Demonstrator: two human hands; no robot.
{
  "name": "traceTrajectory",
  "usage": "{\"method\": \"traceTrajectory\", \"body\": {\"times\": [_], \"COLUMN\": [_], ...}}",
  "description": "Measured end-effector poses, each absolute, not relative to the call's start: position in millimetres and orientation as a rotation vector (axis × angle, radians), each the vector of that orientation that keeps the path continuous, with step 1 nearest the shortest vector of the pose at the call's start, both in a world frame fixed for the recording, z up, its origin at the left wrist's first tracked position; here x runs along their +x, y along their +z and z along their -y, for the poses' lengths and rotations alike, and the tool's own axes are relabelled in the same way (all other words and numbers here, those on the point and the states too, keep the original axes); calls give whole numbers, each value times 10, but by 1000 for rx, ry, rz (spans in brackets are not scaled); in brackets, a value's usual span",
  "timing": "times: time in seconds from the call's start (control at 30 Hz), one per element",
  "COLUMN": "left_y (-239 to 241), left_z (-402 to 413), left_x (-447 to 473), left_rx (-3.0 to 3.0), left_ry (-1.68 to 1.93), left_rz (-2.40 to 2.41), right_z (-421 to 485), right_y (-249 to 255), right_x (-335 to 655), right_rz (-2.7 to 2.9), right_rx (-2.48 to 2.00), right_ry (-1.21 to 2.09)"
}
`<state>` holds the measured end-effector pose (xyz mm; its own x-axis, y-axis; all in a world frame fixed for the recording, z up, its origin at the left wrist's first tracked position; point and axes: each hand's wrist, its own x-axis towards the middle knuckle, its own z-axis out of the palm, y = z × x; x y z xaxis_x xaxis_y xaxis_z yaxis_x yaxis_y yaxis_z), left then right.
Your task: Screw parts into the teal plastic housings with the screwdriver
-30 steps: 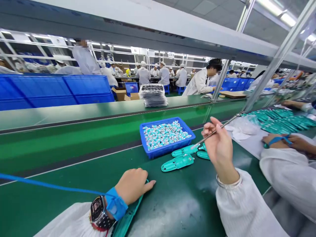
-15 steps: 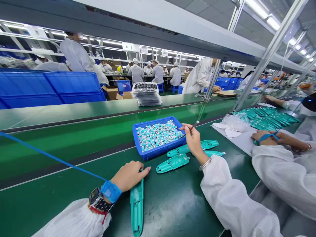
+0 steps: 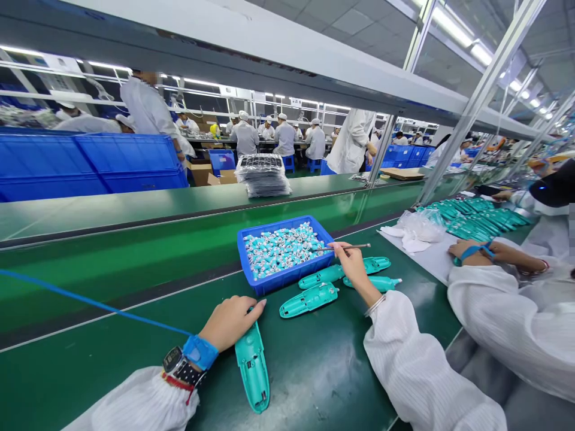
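My left hand (image 3: 230, 323) grips the upper end of a teal plastic housing half (image 3: 254, 372), whose hollow inside faces up. The fingertips at its far end are partly hidden. With thumb and fingers pinched, my right hand (image 3: 353, 269) holds a thin metal rod (image 3: 358, 246) roughly level over the near right corner of a blue tray (image 3: 281, 280). Small white and light-blue parts (image 3: 283, 248) fill that tray. Between my hands lies another teal housing half (image 3: 309, 300). Two more teal pieces, one long (image 3: 376, 264) and one with a pale tip (image 3: 375, 283), lie beside my right wrist.
At right, a co-worker's hands (image 3: 478, 252) rest near a white sheet with crumpled plastic bags (image 3: 422, 227) and rows of teal pieces (image 3: 480, 216). A stack of bagged items (image 3: 263, 176) stands on the ledge behind. A blue wrist cord (image 3: 99, 302) stretches leftward from my left wrist.
The held housing half has turned, its near end swinging right and its inside now facing up more. The rod in my right hand has tipped from slanted to nearly level.
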<state>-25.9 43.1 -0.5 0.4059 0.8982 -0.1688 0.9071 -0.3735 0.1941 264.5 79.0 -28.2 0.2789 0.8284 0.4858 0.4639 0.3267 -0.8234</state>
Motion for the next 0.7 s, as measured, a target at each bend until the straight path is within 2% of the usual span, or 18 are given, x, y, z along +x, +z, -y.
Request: {"method": "traceTrajectory", "body": {"times": [0.37, 0.7], "left_y": [-25, -40], "left_z": [-412, -402], "left_x": [-262, -320], "left_rx": [2431, 2429], "left_ry": [-89, -77], "left_rz": [-1640, -1651], "right_z": [-776, -699], "right_y": [-279, -243], "right_x": [2705, 2434], "right_rz": [1327, 1441], "right_rx": [-1351, -1267], "right_ry": [190, 318]}}
